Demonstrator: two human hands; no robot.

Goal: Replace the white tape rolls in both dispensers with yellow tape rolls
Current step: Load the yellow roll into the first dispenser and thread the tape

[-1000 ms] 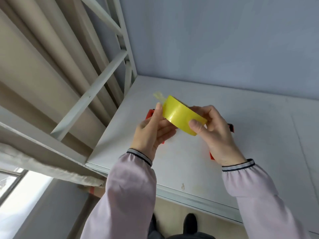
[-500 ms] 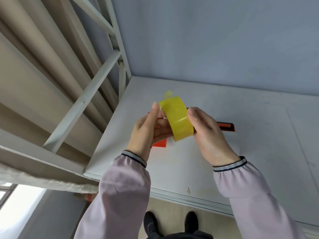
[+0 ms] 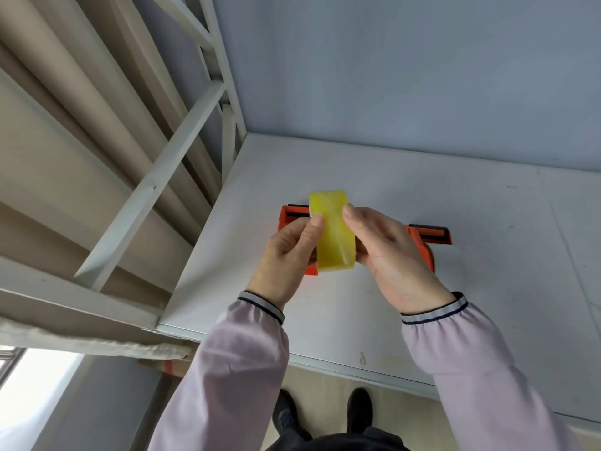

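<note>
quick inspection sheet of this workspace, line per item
surface: pale grey table, a small stain near its front edge
job's things: yellow tape roll held above the table; two orange dispensers behind the hands, left dispenser, right dispenser, both partly hidden; no white rolls seen
clutter: nothing seen
hands: left hand and right hand both grip the roll
cables: nothing seen
surroundings: white metal frame at left, grey wall behind, window at lower left
</note>
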